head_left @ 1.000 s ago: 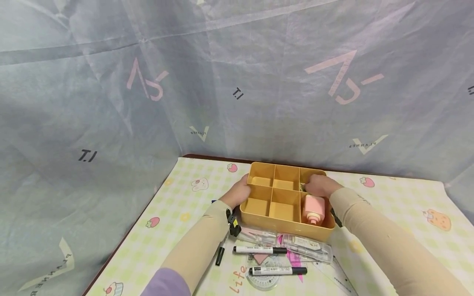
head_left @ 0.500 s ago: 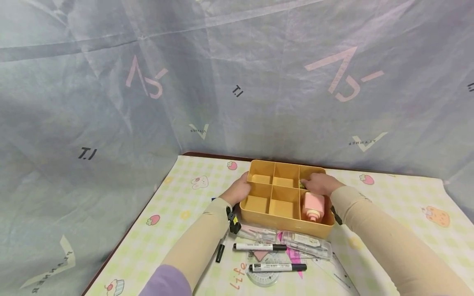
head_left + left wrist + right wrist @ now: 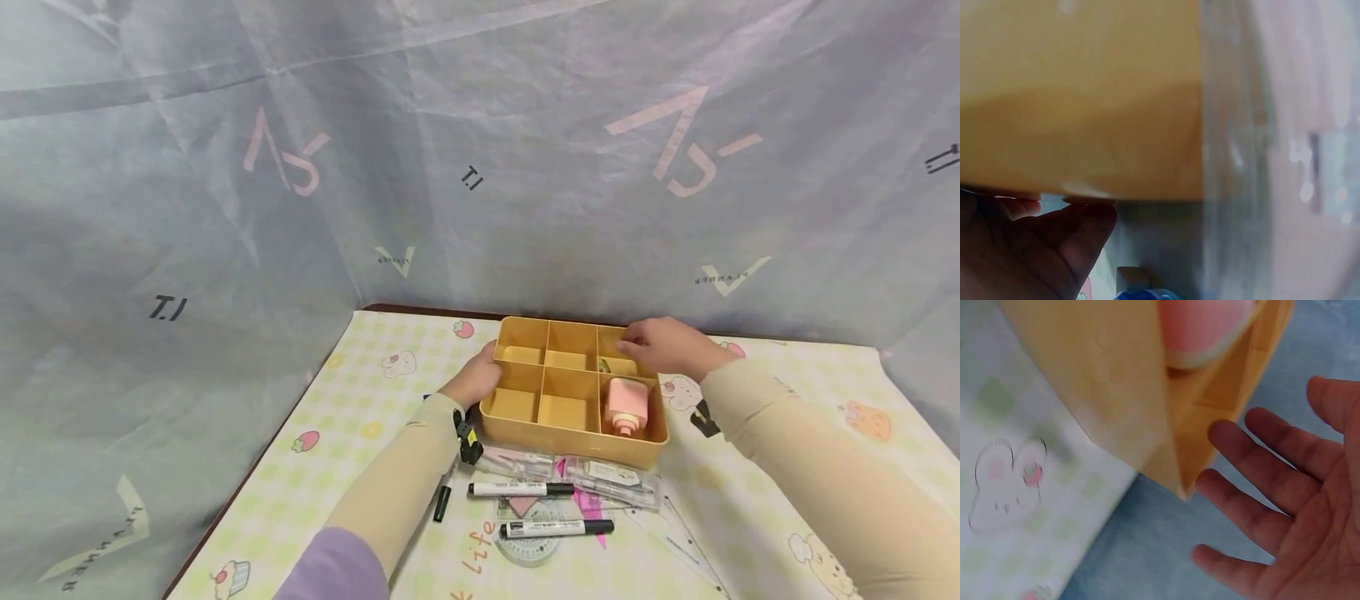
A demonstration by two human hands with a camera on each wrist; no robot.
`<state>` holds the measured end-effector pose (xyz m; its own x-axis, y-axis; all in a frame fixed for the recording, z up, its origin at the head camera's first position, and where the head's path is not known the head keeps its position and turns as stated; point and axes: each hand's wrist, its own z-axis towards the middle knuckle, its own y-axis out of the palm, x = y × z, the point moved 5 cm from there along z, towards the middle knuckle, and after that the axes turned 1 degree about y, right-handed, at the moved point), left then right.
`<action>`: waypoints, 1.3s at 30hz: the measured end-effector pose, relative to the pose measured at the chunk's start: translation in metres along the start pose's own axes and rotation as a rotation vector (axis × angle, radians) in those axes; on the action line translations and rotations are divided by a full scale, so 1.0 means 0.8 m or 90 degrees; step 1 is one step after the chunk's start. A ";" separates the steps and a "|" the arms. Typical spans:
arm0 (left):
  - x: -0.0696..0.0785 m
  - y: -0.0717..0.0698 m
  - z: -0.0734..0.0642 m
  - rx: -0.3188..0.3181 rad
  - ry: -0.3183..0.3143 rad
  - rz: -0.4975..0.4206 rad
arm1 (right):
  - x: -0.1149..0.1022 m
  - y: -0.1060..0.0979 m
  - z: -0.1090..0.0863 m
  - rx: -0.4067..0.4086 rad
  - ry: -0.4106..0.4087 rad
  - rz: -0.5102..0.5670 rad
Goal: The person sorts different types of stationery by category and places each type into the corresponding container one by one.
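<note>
A yellow organizer box point(image 3: 573, 439) with several compartments stands on the table. At its left side, my left hand point(image 3: 474, 379) holds the wall; the left wrist view shows the thumb point(image 3: 1088, 234) against it. Over the back right corner hovers my right hand point(image 3: 675, 346), holding nothing; the right wrist view shows its fingers point(image 3: 1266, 469) spread and relaxed beside the box. A pink bottle point(image 3: 627, 397) lies in the front right compartment, nozzle toward me. Behind it, a small green-yellow item point(image 3: 604, 365) is partly visible in the back right compartment.
In front of the box lie two clear plastic cases point(image 3: 611, 482), two white markers with black caps point(image 3: 520, 490), a protractor point(image 3: 527, 552), a pink eraser point(image 3: 522, 505) and a clear set square point(image 3: 686, 542). A black-capped pen point(image 3: 442, 504) is near the left forearm. A grey curtain point(image 3: 525, 167) hangs behind.
My right hand has come up out of the back right compartment and moved right, leaving the small green-yellow item inside. The left hand stays at the box's left side.
</note>
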<state>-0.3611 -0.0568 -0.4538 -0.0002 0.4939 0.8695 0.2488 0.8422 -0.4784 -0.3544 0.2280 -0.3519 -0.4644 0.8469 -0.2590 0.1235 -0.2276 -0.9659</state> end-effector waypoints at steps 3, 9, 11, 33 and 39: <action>0.000 0.001 0.000 -0.003 -0.001 -0.006 | -0.014 -0.017 -0.029 0.050 -0.039 -0.044; -0.001 0.002 0.000 -0.003 -0.003 -0.016 | -0.045 -0.014 -0.103 0.156 -0.162 -0.089; -0.001 0.002 0.000 -0.002 -0.006 -0.017 | -0.054 -0.002 -0.127 0.176 -0.227 -0.085; -0.006 0.008 0.007 0.010 -0.023 -0.021 | -0.049 0.112 -0.173 -0.011 -0.192 -0.119; -0.004 0.007 0.007 0.008 -0.018 -0.017 | -0.049 0.116 -0.171 -0.008 -0.172 -0.102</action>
<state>-0.3654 -0.0524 -0.4601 -0.0345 0.4774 0.8780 0.2362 0.8576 -0.4569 -0.2048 0.2389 -0.4318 -0.6950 0.7126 -0.0961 0.0406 -0.0945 -0.9947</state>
